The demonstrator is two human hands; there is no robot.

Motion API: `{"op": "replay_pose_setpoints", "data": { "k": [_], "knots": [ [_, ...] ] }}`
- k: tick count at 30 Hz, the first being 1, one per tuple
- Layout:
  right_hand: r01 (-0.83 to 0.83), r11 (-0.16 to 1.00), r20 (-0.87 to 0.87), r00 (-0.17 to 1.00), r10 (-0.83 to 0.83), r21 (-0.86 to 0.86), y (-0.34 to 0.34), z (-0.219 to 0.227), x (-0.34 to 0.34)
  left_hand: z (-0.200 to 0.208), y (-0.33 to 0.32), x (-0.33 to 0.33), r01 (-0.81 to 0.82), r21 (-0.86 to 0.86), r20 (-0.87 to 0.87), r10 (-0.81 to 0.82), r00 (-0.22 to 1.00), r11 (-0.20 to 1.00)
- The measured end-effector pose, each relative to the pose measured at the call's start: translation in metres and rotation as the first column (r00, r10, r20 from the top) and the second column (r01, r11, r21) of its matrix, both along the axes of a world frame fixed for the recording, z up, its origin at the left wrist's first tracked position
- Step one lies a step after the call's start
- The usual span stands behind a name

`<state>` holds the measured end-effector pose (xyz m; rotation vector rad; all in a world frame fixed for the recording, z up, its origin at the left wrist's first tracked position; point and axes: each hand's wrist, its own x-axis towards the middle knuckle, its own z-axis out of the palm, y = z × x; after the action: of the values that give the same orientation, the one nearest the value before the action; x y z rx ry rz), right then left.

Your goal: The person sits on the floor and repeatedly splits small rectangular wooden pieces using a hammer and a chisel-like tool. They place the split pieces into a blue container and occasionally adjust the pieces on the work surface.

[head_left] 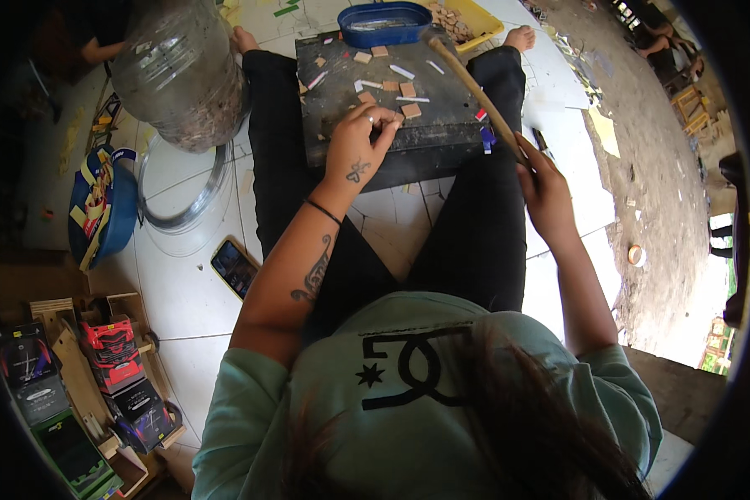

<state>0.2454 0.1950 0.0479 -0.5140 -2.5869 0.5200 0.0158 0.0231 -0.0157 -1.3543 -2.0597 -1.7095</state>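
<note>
My left hand point(363, 137) is over the near middle of a dark, worn block point(342, 67) between my legs. Its thumb and fingertips are pinched together; whatever they hold is too small to make out. Small square wooden pieces point(411, 110) and white strips point(402, 72) lie scattered about the block top, several right by my fingers. In my right hand point(547, 190), above my right thigh, is a wooden-handled hammer point(483, 96). Its handle slants up and left across the block, and its far end, poorly seen, is near a blue oval tub point(383, 23).
A yellow tray point(475, 23) of wooden pieces stands beyond the block. On the left are a large clear plastic container point(175, 75), a wire coil point(179, 221), a blue basin point(100, 237) of scraps, a phone point(234, 267) and wooden toy trucks point(117, 358). Another person's arm point(102, 52) shows far left.
</note>
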Motion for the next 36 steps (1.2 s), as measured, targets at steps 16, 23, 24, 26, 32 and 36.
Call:
{"op": "replay_pose_setpoints", "data": {
  "k": [16,23,24,26,32,36],
  "knots": [
    [-0.208,0.531,0.065,0.891,0.449,-0.821,0.033,0.014,-0.116,0.036,0.036,0.008,0.195,0.09,0.454,-0.215,0.865,0.977],
    [0.164,0.774,-0.011,0.977,-0.215,-0.612,0.165,0.033,-0.259,0.028,0.06,-0.08,-0.19,-0.407,-0.414,0.005,0.91,0.893],
    [0.081,0.912,-0.055,0.992,-0.112,-0.402,0.166,0.03,-0.268,0.027,0.066,-0.086,-0.219,-0.48,-0.446,-0.022,0.895,0.849],
    [0.061,0.998,-0.013,0.998,-0.061,0.031,0.154,0.025,-0.287,0.023,0.073,-0.091,-0.291,-0.538,-0.523,-0.042,0.851,0.791],
    [-0.374,0.925,0.506,0.812,0.293,0.065,0.085,0.02,-0.344,0.017,0.077,-0.097,-0.312,-0.561,-0.556,-0.07,0.828,0.767],
    [-0.333,0.935,0.612,0.767,0.194,0.121,0.07,0.013,-0.368,0.016,0.081,-0.098,-0.323,-0.444,-0.544,0.035,0.838,0.836]
  ]
}}
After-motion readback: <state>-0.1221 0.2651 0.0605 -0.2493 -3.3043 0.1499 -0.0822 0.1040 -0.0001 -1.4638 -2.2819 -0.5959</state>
